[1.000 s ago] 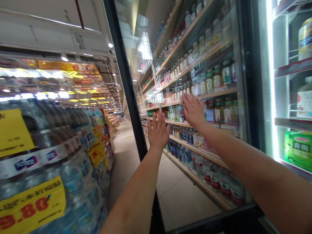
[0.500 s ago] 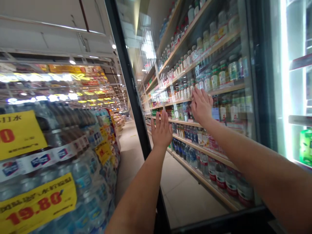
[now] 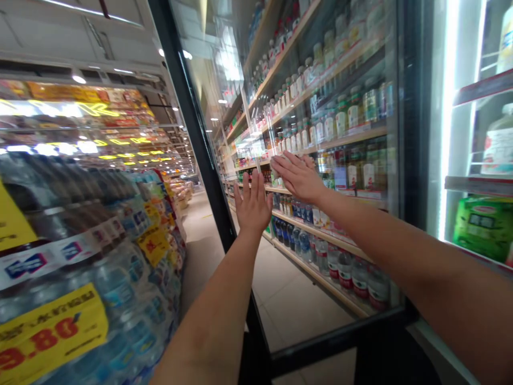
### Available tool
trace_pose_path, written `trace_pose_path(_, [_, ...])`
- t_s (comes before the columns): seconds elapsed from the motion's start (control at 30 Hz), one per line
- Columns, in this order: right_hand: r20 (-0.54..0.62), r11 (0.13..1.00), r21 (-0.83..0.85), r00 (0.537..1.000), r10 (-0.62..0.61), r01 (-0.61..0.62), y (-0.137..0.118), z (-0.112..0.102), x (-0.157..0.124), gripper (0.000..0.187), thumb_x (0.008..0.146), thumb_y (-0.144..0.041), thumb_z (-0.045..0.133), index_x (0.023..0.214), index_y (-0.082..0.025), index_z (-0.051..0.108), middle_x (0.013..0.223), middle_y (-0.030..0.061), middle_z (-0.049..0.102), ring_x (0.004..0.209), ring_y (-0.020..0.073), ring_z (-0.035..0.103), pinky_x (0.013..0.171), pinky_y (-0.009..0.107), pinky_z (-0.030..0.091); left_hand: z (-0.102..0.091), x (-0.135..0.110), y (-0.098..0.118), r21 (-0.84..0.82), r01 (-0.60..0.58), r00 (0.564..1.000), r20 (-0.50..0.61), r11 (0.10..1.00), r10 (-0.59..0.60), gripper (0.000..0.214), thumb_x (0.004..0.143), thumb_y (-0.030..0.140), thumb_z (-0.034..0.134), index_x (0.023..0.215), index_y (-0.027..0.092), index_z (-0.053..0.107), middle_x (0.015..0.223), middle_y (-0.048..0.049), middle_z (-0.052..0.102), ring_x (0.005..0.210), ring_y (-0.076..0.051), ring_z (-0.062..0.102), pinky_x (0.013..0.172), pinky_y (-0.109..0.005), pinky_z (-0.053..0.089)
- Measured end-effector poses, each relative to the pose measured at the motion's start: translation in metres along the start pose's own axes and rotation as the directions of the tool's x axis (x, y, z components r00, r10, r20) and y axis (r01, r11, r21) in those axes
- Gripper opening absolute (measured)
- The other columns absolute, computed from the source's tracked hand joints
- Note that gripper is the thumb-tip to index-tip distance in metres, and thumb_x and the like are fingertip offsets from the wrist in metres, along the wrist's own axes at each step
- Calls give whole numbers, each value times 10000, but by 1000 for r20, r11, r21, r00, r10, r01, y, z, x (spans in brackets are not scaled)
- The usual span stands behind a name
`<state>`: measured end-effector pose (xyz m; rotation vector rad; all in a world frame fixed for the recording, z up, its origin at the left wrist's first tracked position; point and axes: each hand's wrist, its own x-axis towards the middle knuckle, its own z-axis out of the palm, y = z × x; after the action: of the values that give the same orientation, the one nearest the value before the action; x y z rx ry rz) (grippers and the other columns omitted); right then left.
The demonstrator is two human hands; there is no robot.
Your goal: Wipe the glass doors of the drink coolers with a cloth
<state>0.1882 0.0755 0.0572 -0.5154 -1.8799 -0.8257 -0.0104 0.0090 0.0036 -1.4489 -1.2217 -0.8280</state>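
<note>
From where I stand, the glass door (image 3: 288,107) is swung out in front of the person, tilting across the view, between the stacked bottles (image 3: 120,291) on the left and the lit fridge shelves on the right. Its pane is clear and glossy, with a bright white patch of glare near the upper left. A black frame (image 3: 188,107) edges it, with a dark rail along the bottom. Rows of bottles on pale shelves (image 3: 280,64) show in the glass, and I can't tell whether they are behind it or mirrored.

The left hand (image 3: 253,206) lies flat against the pane near the frame, its grip spread, fingers pointing up. The right hand (image 3: 298,176) is just beside it, fingers straight and slanting left. Something pale shows at its fingertips; I can't tell what it is, or whether the grip pinches it. A green pack (image 3: 484,227) sits on a fridge shelf.
</note>
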Motion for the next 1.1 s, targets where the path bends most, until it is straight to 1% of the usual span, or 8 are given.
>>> trace_pose_path(0.07, [20, 999, 6, 999, 32, -32, 4, -3, 4, 554, 1011, -244, 416, 1564, -279, 450, 1644, -8, 415, 1551, 240, 304, 1247, 513, 240, 0, 0, 0, -29, 10, 1000, 6, 1000, -10, 648, 1066, 358, 423, 1644, 107, 272, 1701, -95, 182, 1597, -256, -10, 1294, -524, -97])
trace_pose_path(0.2, [-106, 924, -3, 919, 379, -382, 12, -5, 7, 608, 996, -209, 331, 1601, -242, 383, 1675, 36, 354, 1566, 293, 256, 1236, 588, 231, -2, 0, 2, -78, 36, 999, 37, 996, -33, 660, 1055, 343, 436, 1648, 110, 265, 1706, -100, 163, 1597, -266, -6, 1291, -524, -109])
trace_pose_path(0.43, [-2, 987, 11, 987, 159, -159, 11, -7, -1, 599, 988, -237, 392, 1585, -266, 416, 1663, 0, 377, 1558, 254, 286, 1258, 552, 213, -4, 1, 2, -79, 22, 999, 28, 997, -20, 655, 1063, 346, 431, 1648, 108, 259, 1702, -101, 191, 1599, -275, 13, 1296, -552, -74])
trace_pose_path(0.6, [-144, 863, 43, 851, 505, -504, 12, -5, 13, 626, 975, -203, 332, 1598, -218, 388, 1681, 57, 338, 1571, 316, 241, 1217, 629, 253, -3, 1, 1, -85, 26, 999, 24, 996, -24, 651, 1063, 338, 432, 1649, 113, 259, 1698, -99, 201, 1598, -280, 26, 1287, -562, -101])
trace_pose_path(0.73, [-31, 975, 2, 974, 224, -224, -7, 2, 3, 613, 995, -204, 378, 1605, -259, 383, 1677, 21, 350, 1577, 273, 239, 1256, 572, 212, -4, 2, 2, -102, 31, 999, 31, 994, -28, 657, 1064, 354, 430, 1655, 133, 249, 1699, -94, 204, 1598, -279, 31, 1288, -574, -86])
trace_pose_path(0.83, [47, 1000, 18, 999, 11, -11, -8, 0, 5, 583, 1007, -223, 409, 1587, -288, 416, 1657, -9, 389, 1561, 242, 284, 1269, 533, 213, -4, 2, 2, -94, 34, 999, 27, 995, -32, 650, 1064, 344, 427, 1653, 130, 255, 1698, -99, 205, 1598, -284, 46, 1289, -586, -70])
trace_pose_path(1.0, [-152, 901, 32, 888, 433, -434, 6, -4, 14, 609, 991, -174, 356, 1594, -237, 404, 1670, 40, 363, 1571, 296, 256, 1235, 601, 258, -3, 0, 0, -86, 20, 1000, 9, 996, -19, 651, 1056, 332, 438, 1646, 113, 270, 1697, -113, 203, 1599, -295, 50, 1291, -594, -50])
trace_pose_path(1.1, [-22, 979, -16, 979, 202, -203, 5, -5, 7, 608, 980, -183, 422, 1584, -259, 417, 1666, 18, 371, 1574, 270, 262, 1254, 569, 246, -4, 0, 1, -76, 13, 1000, 6, 997, -13, 646, 1056, 333, 436, 1640, 101, 284, 1694, -117, 210, 1599, -292, 45, 1293, -589, -47])
